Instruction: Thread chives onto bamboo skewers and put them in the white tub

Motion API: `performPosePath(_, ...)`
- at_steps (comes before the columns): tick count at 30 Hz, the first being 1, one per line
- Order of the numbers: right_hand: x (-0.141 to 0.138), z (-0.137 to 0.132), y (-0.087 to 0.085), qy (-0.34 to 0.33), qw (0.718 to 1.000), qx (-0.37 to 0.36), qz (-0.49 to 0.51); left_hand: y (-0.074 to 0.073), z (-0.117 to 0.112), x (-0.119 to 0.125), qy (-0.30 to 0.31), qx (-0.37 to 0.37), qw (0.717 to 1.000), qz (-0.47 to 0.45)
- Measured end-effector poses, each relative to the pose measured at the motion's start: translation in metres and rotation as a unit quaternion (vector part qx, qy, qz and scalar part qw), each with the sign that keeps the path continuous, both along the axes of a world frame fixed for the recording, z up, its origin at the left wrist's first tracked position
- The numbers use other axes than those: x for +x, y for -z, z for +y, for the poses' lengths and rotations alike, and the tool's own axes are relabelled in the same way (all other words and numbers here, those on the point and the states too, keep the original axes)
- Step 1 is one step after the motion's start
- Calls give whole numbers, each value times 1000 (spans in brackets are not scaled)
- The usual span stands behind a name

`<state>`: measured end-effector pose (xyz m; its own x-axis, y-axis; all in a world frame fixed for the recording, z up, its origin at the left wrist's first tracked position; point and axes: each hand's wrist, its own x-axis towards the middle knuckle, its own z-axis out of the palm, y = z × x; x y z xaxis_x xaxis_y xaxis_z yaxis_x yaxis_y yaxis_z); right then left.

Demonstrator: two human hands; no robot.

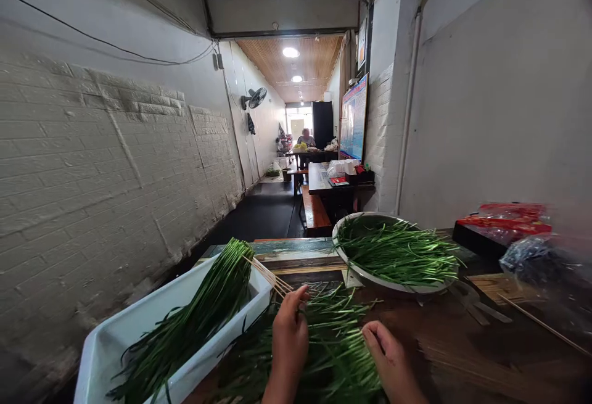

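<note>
Two bare hands work over a dark desk (457, 361) spread with loose garlic chives (345, 324). The left hand (290, 321), fingers curled, is at the ends of several thin wooden skewers (272, 277); whether it grips them is unclear. The right hand (387, 350) is bent at the chives' pale stem ends; a pinch cannot be confirmed. To the left, a chive bundle (208, 299) lies in a white tray (99, 361), stem ends raised by the far rim, seemingly so the skewers jut out within easy reach. Beyond the right hand, a round bowl (393, 287) heaped with more chives (407, 250) stands close, probably to keep them handy
</note>
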<state>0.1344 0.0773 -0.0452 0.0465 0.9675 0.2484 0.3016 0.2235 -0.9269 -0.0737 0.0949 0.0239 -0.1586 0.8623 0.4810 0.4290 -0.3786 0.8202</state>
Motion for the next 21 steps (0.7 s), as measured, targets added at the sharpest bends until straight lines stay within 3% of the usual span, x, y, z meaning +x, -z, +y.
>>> performPosePath(4, -1, 5, -4, -5, 1000, -1, 24, -11, -7, -2, 39, -57, 981, -181)
performPosePath(10, 2, 1, -11, 11, 999, -13, 42, -29, -18, 5, 98, -102, 906, -400)
performPosePath(15, 5, -1, -19, 13, 1000, 5, 15, -41, -21, -1, 138, -108, 864, -471)
performPosePath(21, 8, 2, -13, -1, 1000, 9, 3, -44, -19, -18, 111, -66, 854, -503)
